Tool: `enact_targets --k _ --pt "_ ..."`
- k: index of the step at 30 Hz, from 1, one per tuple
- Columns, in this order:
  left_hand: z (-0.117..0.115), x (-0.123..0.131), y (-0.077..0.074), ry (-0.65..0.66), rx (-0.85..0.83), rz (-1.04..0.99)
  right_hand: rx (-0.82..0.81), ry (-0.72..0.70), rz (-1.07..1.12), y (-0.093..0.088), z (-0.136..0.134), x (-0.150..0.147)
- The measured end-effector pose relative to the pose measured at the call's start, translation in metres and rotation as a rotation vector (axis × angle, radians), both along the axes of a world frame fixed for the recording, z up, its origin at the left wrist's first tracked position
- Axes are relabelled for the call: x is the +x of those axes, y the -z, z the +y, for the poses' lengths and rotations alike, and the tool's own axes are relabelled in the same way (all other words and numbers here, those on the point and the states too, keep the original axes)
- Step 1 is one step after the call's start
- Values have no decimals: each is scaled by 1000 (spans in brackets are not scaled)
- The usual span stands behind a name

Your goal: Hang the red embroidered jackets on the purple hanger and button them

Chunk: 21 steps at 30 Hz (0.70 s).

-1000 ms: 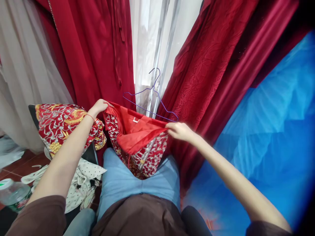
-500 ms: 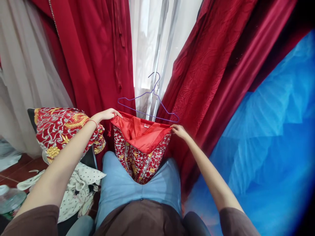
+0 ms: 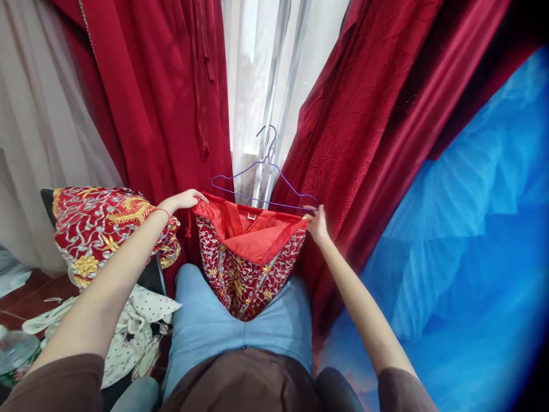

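Between my two hands an embroidered red skirt (image 3: pixel 244 280) with gold and silver patterns is stretched by its waistband, the plain red lining and a small white label facing up. My left hand (image 3: pixel 185 199) is closed on the left end of the waistband. My right hand (image 3: pixel 317 224) pinches the right end, and its raised fingers touch the right corner of a purple wire hanger (image 3: pixel 271 155). The hanger lies just beyond the waistband, its hook pointing away from me. The skirt's lower part hangs between my knees.
A matching embroidered red garment (image 3: pixel 98 229) is draped over a dark chair at left. Below it are a polka-dot white cloth (image 3: pixel 128 337) and a clear plastic bottle (image 3: pixel 19 349). Red curtains (image 3: pixel 163 86) hang ahead, and a blue printed backdrop (image 3: pixel 463 274) stands at right.
My right hand has moved slightly right and up with the waistband, its fingers now at the hanger's corner. The hanger has shifted a little right. My left hand still holds its end.
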<state>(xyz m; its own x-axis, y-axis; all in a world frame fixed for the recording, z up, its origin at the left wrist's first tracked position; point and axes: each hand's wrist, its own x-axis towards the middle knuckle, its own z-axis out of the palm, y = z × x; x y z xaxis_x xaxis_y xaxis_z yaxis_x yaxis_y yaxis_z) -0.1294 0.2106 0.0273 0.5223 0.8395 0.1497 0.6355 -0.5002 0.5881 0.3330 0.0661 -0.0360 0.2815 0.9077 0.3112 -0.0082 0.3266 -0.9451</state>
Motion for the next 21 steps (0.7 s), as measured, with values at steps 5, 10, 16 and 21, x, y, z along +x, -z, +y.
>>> enact_targets --k 5,10,16,21 --pt "-8 4 -3 -20 11 -10 -90 3 -97 -13 -2 -4" --pt "-8 5 -2 -31 -10 -24 -128 41 -138 -18 -4 -11" --pt "0 9 2 -56 3 -25 106 104 -327 -18 -11 -17" --pt "-5 7 -9 4 54 68 140 72 -429 -23 -14 -17"
